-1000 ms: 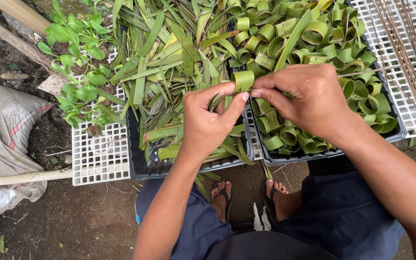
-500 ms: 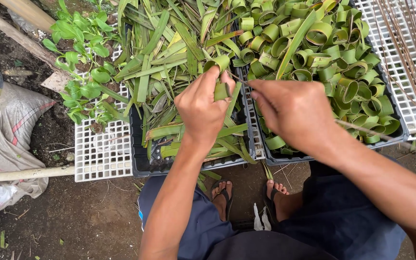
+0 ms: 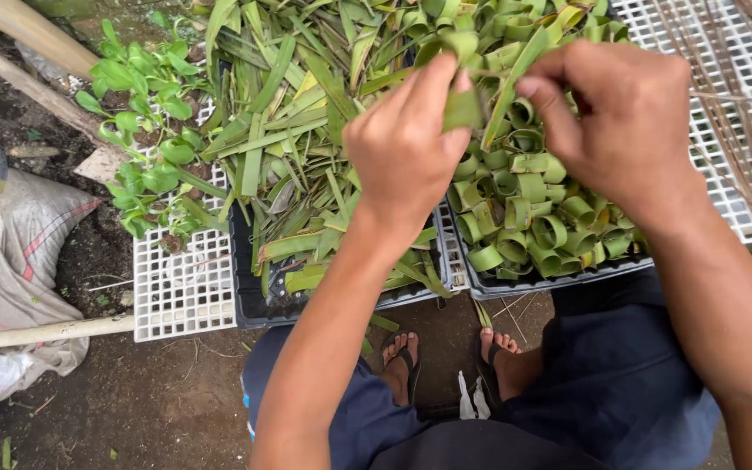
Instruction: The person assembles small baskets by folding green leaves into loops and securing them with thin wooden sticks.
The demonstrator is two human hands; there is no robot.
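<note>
Both hands work one leaf strip: left hand pinches it, right hand's grip unclear.

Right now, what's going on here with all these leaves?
A person seated above two dark trays is working a green leaf strip. The left hand pinches it between thumb and fingertips, while the right hand comes in beside it. The tray of rolled leaf rings sits under the right hand; the tray of loose leaf strips lies to the left. A white plastic grid with small green plants stands further left.
</note>
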